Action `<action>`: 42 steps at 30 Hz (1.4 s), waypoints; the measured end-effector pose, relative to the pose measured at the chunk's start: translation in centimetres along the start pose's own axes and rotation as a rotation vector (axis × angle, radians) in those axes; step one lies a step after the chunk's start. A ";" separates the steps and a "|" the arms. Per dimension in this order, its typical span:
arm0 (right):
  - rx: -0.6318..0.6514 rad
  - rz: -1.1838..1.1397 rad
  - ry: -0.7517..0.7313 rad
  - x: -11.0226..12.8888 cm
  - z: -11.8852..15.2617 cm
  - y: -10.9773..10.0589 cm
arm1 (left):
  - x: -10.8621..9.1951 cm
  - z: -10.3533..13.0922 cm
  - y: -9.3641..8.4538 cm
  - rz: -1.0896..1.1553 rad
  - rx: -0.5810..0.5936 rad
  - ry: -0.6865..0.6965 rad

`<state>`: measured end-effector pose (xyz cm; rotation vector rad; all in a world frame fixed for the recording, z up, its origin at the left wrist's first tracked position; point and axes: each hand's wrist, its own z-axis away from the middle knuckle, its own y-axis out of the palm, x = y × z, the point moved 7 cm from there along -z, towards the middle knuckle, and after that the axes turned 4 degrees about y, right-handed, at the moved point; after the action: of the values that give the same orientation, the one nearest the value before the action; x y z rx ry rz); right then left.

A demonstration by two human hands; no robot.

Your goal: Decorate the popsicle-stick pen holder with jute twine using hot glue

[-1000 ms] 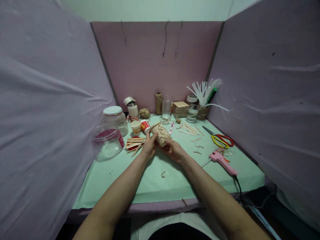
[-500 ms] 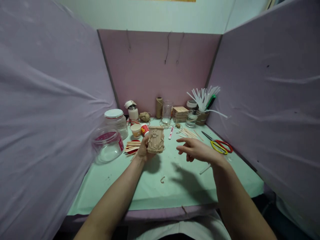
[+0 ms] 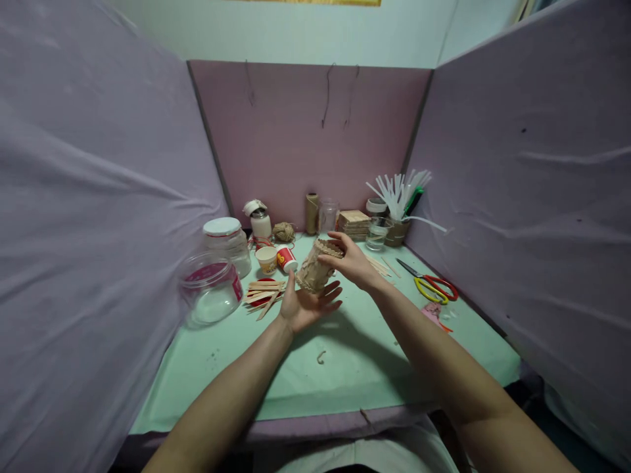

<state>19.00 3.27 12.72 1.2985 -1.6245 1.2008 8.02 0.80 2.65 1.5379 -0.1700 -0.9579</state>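
Note:
A beige decorated cup (image 3: 315,268) with a braided rim is tilted above the middle of the table, its opening toward the upper right. My right hand (image 3: 351,261) grips it at the rim, thumb and fingers on either side. Below the cup my left hand (image 3: 308,306) is spread palm up, its fingers apart, with the cup's base close to or touching the palm. A short curl of twine (image 3: 321,357) lies on the green cloth (image 3: 296,387) nearer the front edge.
On the left stand an open clear jar (image 3: 214,299), a white-lidded jar (image 3: 227,246), a red cup (image 3: 286,259) and wooden sticks (image 3: 266,297). Scissors (image 3: 428,284) lie right. Behind are twine rolls, a glass of water (image 3: 377,234) and a pot of white sticks (image 3: 397,232).
My right hand has moved left and taken the cup by its rim. The cup has gone from upright to tilted, and my left hand has opened beneath it.

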 end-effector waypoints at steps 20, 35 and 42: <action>-0.276 0.555 -0.124 -0.8 -1.4 -10.5 | -1.5 0.4 -0.9 -1.227 -0.138 0.497; -0.202 -0.427 0.082 -7.4 4.5 2.1 | -1.6 -0.2 -1.3 -0.978 -0.251 0.674; -0.334 -0.479 0.279 -10.2 4.9 1.7 | -0.2 -0.9 -1.6 -0.828 -0.153 0.525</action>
<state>19.72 1.75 1.36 1.1560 -1.1625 0.7411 7.77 1.97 1.29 1.6763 0.9561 -1.1083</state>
